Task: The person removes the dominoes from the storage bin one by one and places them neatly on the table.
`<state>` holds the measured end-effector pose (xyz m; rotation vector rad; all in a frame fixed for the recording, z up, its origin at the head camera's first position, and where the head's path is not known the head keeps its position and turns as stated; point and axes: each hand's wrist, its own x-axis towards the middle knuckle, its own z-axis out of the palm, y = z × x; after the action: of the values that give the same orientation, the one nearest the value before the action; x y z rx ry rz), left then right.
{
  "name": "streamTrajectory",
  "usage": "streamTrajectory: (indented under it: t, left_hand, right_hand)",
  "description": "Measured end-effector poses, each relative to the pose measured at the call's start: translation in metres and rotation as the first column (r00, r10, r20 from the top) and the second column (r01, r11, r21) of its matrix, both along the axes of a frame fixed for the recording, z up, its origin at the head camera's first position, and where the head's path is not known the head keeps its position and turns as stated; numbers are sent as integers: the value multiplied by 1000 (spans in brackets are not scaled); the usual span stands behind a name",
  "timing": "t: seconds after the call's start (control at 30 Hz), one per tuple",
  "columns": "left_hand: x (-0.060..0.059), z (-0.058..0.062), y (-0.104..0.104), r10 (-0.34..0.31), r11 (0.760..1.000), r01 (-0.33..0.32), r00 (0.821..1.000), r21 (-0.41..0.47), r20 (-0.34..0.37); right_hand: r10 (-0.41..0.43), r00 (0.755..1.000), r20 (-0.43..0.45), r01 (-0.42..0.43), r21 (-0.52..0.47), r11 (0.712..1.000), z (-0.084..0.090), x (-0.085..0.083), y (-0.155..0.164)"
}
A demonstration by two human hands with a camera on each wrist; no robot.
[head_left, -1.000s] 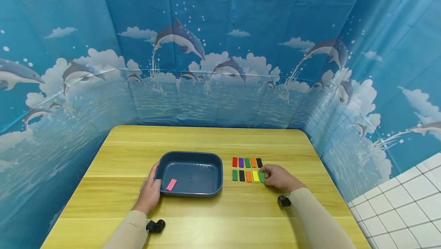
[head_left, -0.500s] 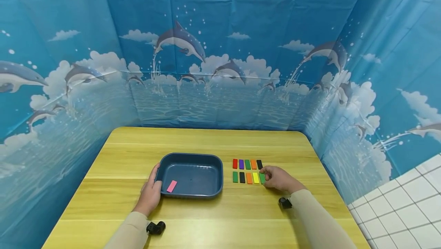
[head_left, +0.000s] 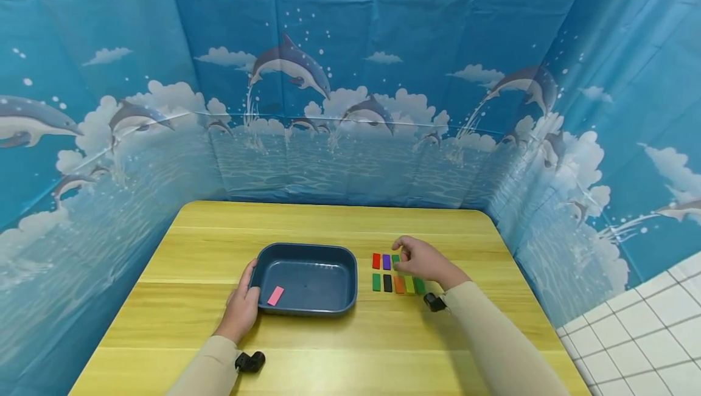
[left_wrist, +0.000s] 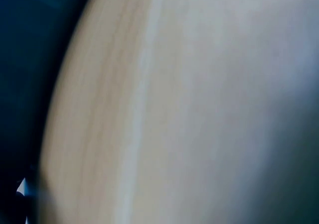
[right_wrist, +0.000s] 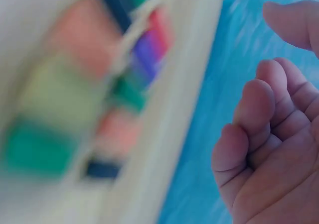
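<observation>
My left hand (head_left: 241,308) holds the left side of a dark blue plastic basin (head_left: 306,311), thumb near its front corner. Inside the basin lies a pink rectangular block (head_left: 275,295). Above two rows of coloured rectangular blocks hovers my right hand (head_left: 424,259), fingers loosely bent and thumb apart; the right wrist view shows nothing in its grasp. Red (head_left: 376,261) and purple (head_left: 386,262) blocks start the back row. Its orange (right_wrist: 117,132) and black (right_wrist: 102,169) ones, hidden by the hand from the head, appear blurred in the right wrist view. The front row includes a yellow block (head_left: 409,286).
The yellow wooden table (head_left: 306,359) has rounded far corners. A blue dolphin-print curtain (head_left: 328,165) hangs behind and along both sides. White tiles (head_left: 646,317) show at the right. The left wrist view is blurred, with the basin's dark wall (left_wrist: 30,74) at its left.
My right hand has left the front row's right-end green block and moved left and away from me, over the back row. The left hand and basin keep their places.
</observation>
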<state>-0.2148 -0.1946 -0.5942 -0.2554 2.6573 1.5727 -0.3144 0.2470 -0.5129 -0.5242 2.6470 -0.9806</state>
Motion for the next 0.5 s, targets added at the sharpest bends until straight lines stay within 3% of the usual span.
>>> streamTrajectory:
  t: [0.27, 0.37, 0.5]
  left_hand:
    - [0, 0, -1, 18, 1000, -18, 1000, 1, -18]
    - [-1, 0, 0, 24, 1000, -24, 999, 0, -25]
    - [-1, 0, 2, 22, 1000, -22, 999, 1, -25]
  right_hand:
    - [187, 980, -61, -185, 44, 982, 36, -16, -121]
    - [273, 961, -50, -270, 65, 961, 39, -16, -163]
    - [337, 941, -18, -334, 94, 938, 29, -14, -209]
